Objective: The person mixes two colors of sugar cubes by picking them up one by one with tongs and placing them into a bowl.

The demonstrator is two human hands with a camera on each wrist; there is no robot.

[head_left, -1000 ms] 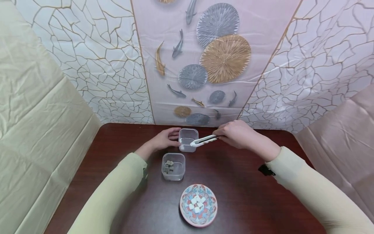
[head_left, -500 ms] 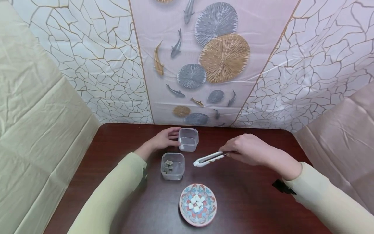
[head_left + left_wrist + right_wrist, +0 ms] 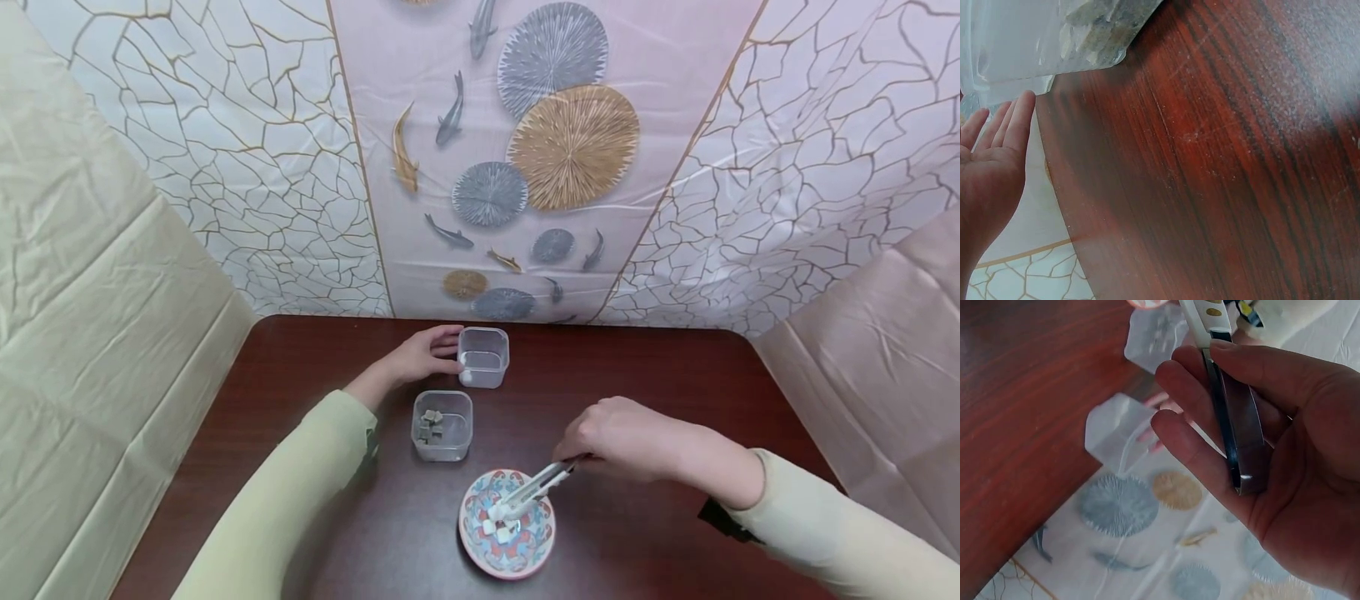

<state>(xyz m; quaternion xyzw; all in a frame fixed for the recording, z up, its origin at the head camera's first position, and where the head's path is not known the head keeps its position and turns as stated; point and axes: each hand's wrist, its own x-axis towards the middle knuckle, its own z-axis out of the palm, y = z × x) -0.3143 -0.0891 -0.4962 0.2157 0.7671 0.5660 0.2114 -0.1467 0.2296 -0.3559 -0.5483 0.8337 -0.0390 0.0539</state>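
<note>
My right hand [image 3: 626, 435] grips white tongs [image 3: 528, 493]. Their tips reach down into a patterned plate [image 3: 472, 546] and sit among several white cubes [image 3: 501, 523]. In the right wrist view the fingers and thumb [image 3: 1254, 369] curl round the tongs' dark handle [image 3: 1235, 431]. My left hand [image 3: 429, 354] rests against the left side of a clear container [image 3: 484, 357] at the back, which holds a small white piece. Its fingers [image 3: 1013, 122] lie straight beside the container's wall [image 3: 1010, 56]. A second clear container [image 3: 442, 425] with brown cubes stands between the two.
The dark wooden table [image 3: 660, 375] ends at a patterned wall cloth [image 3: 525, 167] just behind the far container. Cloth-covered sides rise at the left [image 3: 97, 275] and right [image 3: 885, 333]. Bare tabletop lies to the right of the containers.
My right hand has carried the tongs from the far container toward me and down into the plate. The left hand and both containers stayed put.
</note>
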